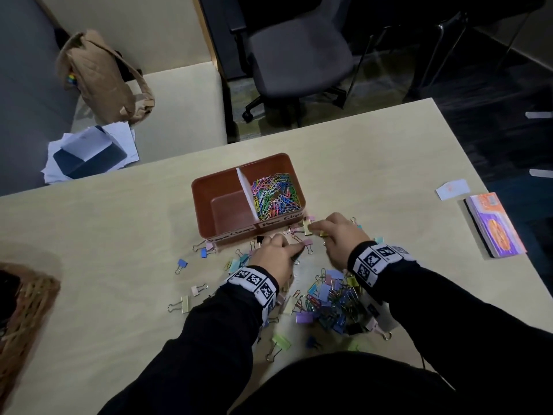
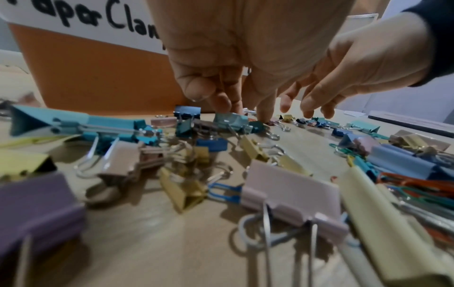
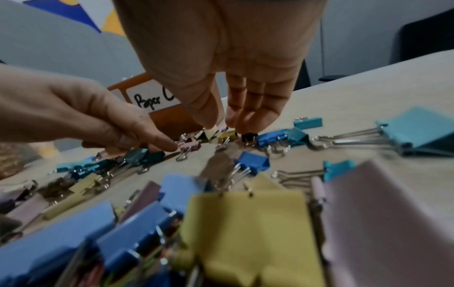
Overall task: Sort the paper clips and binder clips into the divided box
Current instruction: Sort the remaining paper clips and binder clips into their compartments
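Both hands work the scatter of binder clips point(image 1: 329, 298) on the worktop point(image 1: 104, 235), just short of the divided box point(image 1: 209, 187).

The left hand point(image 1: 273, 256) touches a small pink clip point(image 3: 189, 145) with extended fingers; the right hand point(image 1: 341, 235) pinches a yellow clip point(image 1: 308, 227). Light, stiff, probably slick: best pinched across the body. Paper clips point(image 1: 275, 196) fill the box's right compartment.

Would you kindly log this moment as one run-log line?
box: right side paper clips, left side empty | left hand: touching pink clip | right hand: pinching yellow clip | binder clips: loose on table
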A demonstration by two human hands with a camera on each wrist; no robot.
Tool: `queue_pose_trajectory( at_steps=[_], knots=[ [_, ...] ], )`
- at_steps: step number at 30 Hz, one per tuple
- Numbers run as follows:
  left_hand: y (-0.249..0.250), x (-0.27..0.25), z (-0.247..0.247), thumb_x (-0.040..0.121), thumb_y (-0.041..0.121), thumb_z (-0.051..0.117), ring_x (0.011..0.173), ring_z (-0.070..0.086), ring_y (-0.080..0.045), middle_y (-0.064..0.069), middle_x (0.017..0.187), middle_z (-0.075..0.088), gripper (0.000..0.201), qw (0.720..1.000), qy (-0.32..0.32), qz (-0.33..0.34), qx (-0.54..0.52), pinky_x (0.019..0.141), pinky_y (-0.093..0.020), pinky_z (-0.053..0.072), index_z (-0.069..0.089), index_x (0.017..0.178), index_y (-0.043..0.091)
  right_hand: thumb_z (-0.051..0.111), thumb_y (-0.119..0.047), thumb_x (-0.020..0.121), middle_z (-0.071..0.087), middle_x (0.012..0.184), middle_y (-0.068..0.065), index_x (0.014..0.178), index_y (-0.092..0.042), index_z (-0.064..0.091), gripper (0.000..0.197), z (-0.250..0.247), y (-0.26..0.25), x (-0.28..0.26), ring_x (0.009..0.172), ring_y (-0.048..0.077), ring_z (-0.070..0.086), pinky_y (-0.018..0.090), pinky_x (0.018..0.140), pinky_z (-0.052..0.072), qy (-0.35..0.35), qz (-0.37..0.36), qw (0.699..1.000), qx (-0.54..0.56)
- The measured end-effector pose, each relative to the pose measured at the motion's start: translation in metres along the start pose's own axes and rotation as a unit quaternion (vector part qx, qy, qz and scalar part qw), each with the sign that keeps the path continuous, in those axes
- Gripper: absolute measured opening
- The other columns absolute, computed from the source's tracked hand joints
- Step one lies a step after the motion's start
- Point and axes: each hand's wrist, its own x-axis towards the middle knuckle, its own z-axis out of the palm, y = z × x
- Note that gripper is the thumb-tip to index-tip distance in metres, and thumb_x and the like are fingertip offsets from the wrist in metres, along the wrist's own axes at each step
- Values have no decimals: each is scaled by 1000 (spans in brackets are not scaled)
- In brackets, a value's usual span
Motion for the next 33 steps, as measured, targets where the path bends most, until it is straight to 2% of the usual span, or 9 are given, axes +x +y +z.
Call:
queue_pose_trajectory(
  at_steps=[3,6,8,11,19,23,27,30,33],
  knots=[
    [-5,-3,1,94,8,45,119,43,-25,-1,121,56,47,999,33,-11,-10,94,-39,45,53,134,32,49,-3,90,54,114,0,124,-26,59,42,1,-1,3,104,22,57,33,87,50,25,7,999,-21],
    [-12,0,0,93,3,48,120,47,-27,0,124,60,45,995,83,-31,-45,95,-38,47,59,127,30,49,-2,90,60,106,1,106,-19,62,26,-9,4,4,91,24,59,31,78,50,75,65,995,-9],
    [-11,4,-3,94,3,47,121,48,-29,-3,125,58,46,997,72,-15,-38,95,-41,48,56,131,28,49,-1,89,60,100,2,98,-17,61,22,-16,11,3,84,25,59,29,71,47,87,87,992,-13],
    [-5,13,-9,93,5,50,111,51,-27,-3,121,54,46,999,40,19,18,81,-35,50,54,132,28,48,-2,89,60,95,1,91,-20,59,21,-24,23,0,79,23,58,29,67,47,91,116,989,-14],
    [-2,24,-7,89,16,58,103,54,-24,0,113,53,21,998,31,-7,53,80,-37,50,57,110,22,53,-16,91,61,101,2,103,-21,66,18,-21,30,-7,96,25,58,32,79,48,55,54,993,-90],
    [1,23,-6,88,16,53,99,56,-28,-8,112,54,24,997,17,-20,67,79,-40,51,54,111,12,56,-20,91,60,108,1,108,-22,64,19,-25,25,-1,101,23,57,33,87,46,36,83,991,-94],
    [5,22,-8,92,19,44,83,62,-31,-9,101,64,12,999,23,-1,38,74,-41,54,49,103,16,64,-27,86,60,113,-2,110,-24,62,24,-33,23,2,103,21,58,30,89,46,-35,107,989,-100],
    [20,23,-11,96,21,44,90,63,-28,-5,114,59,27,998,41,50,-17,78,-37,53,47,124,22,73,-35,79,62,107,-4,110,-26,60,35,-33,24,-2,98,18,60,29,83,50,-54,133,987,-72],
    [35,32,-13,100,21,41,88,60,-24,-6,114,55,43,996,30,81,0,75,-32,52,38,141,30,71,-39,81,68,93,-4,106,-25,61,30,-33,23,-6,83,16,64,28,75,53,-3,169,985,17]
  ],
)
